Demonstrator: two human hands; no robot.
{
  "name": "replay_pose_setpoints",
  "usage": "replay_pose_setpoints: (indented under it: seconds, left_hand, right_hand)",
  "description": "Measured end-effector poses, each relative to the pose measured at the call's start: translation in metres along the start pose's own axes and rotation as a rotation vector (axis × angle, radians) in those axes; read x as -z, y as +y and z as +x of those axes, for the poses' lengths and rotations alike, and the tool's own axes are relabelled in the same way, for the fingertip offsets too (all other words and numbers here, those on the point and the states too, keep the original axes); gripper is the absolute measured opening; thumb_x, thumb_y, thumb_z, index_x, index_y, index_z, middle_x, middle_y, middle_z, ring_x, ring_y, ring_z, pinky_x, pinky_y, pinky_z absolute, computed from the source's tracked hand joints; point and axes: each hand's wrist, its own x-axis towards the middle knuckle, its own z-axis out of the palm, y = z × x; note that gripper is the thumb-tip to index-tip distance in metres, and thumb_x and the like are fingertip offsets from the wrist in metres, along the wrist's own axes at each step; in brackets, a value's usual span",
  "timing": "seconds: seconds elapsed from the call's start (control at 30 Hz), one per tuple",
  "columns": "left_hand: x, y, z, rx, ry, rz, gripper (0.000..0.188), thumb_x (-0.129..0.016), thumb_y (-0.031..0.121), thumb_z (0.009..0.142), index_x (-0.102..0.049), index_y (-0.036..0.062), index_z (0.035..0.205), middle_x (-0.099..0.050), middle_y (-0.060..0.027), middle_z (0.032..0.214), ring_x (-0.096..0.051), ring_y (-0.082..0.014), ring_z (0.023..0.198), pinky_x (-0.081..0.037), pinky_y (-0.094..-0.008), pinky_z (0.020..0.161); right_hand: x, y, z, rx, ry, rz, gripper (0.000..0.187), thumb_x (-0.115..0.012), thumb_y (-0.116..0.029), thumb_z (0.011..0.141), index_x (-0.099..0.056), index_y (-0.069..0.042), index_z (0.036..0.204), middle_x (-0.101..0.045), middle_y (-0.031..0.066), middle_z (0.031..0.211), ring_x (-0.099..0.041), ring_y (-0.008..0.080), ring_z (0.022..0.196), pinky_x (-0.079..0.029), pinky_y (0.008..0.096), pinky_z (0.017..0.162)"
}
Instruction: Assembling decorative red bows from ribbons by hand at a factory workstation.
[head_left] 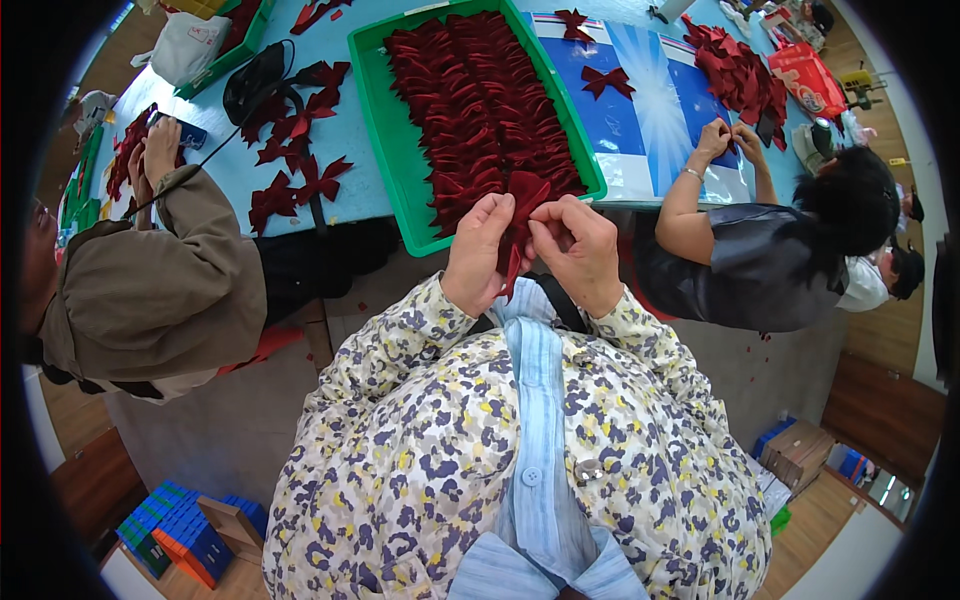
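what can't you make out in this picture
All in the head view:
Part of the dark red fabric piece: covered by the left hand.
Whether the right hand pinches it: its own curled fingers hide the contact.
Most of the green tray's floor: hidden under packed red bows.
Part of the head of the co-worker on the left: cut off by the dark fisheye rim.

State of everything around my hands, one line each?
Left hand: closed on the held bow
Right hand: closed, pinching at the same bow
Held bow: upright between both hands
Green tray: open, bows packed in rows
Blue sheet: flat, two bows on it
Right-hand bow pile: loose, heaped
Red packet: lying down; open or sealed unclear
White bag: crumpled
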Motion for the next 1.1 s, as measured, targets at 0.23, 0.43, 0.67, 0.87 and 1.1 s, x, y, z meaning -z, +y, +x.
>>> replay_pose_setpoints:
  seconds: [0.23,0.43,0.67,0.87,1.1]
  left_hand:
    - [-0.003,0.001,0.009,-0.075,-0.022,0.051,0.015,-0.047,0.024,0.095,-0.051,0.0099,0.095,-0.058,-0.0017,0.076,-0.056,-0.0098,0.058,-0.045,-0.0229,0.046]
    - [-0.001,0.018,0.012,-0.063,-0.053,0.181,0.013,-0.054,0.021,0.092,-0.053,0.0083,0.091,-0.058,-0.0003,0.072,-0.055,-0.0067,0.059,-0.044,-0.0213,0.047]
    - [0.01,0.05,0.015,-0.123,-0.131,0.567,0.009,-0.061,0.012,0.087,-0.057,0.0042,0.085,-0.059,0.0,0.072,-0.054,-0.0049,0.062,-0.044,-0.0189,0.053]
    - [0.011,0.074,0.021,-0.244,-0.102,0.442,0.019,-0.051,0.02,0.093,-0.051,0.0035,0.101,-0.062,-0.007,0.092,-0.057,-0.0087,0.07,-0.046,-0.0215,0.057]
    - [0.068,0.057,-0.002,-0.216,0.055,-0.012,0.031,-0.05,0.027,0.093,-0.047,0.0048,0.113,-0.058,-0.01,0.108,-0.057,-0.0199,0.095,-0.046,-0.0322,0.081]
  right_hand:
    - [0.006,0.003,0.009,0.051,0.025,-0.09,0.006,-0.063,-0.002,0.076,-0.058,0.0,0.079,-0.056,0.0068,0.07,-0.062,0.0136,0.054,-0.047,0.0244,0.048]
    - [0.015,0.012,0.02,-0.342,-0.293,0.346,0.005,-0.058,-0.004,0.081,-0.057,0.001,0.081,-0.058,0.0005,0.073,-0.058,0.0076,0.06,-0.046,0.0218,0.052]
    - [0.035,0.007,0.038,-0.372,-0.135,0.388,0.016,-0.058,-0.011,0.086,-0.057,-0.001,0.098,-0.056,-0.004,0.082,-0.05,0.003,0.074,-0.042,0.0195,0.065]
    - [0.001,0.006,0.035,-0.323,-0.168,0.433,0.014,-0.061,-0.01,0.086,-0.057,-0.001,0.097,-0.055,-0.0038,0.08,-0.049,0.0023,0.071,-0.04,0.0175,0.061]
    - [-0.046,0.015,0.019,-0.296,0.348,0.54,0.016,-0.063,-0.014,0.087,-0.057,0.0,0.093,-0.054,-0.0043,0.078,-0.046,0.001,0.069,-0.038,0.0161,0.059]
